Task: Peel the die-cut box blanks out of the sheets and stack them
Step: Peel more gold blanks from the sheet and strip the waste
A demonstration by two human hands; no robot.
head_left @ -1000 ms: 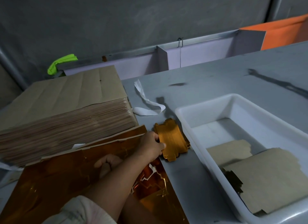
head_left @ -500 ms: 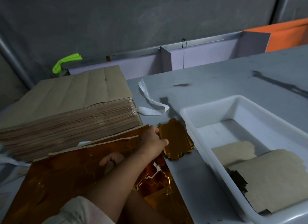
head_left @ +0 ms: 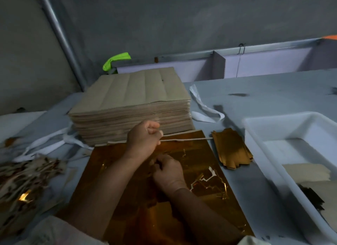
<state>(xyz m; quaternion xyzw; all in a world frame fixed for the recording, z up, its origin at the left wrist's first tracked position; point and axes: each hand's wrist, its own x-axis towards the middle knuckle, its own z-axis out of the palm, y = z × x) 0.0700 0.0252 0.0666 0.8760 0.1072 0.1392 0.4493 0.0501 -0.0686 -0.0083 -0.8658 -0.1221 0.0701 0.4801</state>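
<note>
Left fingers [head_left: 154, 135] around edge strip [head_left: 186, 139]

grey wall [head_left: 182, 22], grey table [head_left: 273, 91], dim light

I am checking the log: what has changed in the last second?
The left hand let go of the gold blanks pile beside the white tray, moved back left and now pinches a thin edge strip of the gold sheet. The right hand stayed on the sheet; pile and tray unmoved.
</note>
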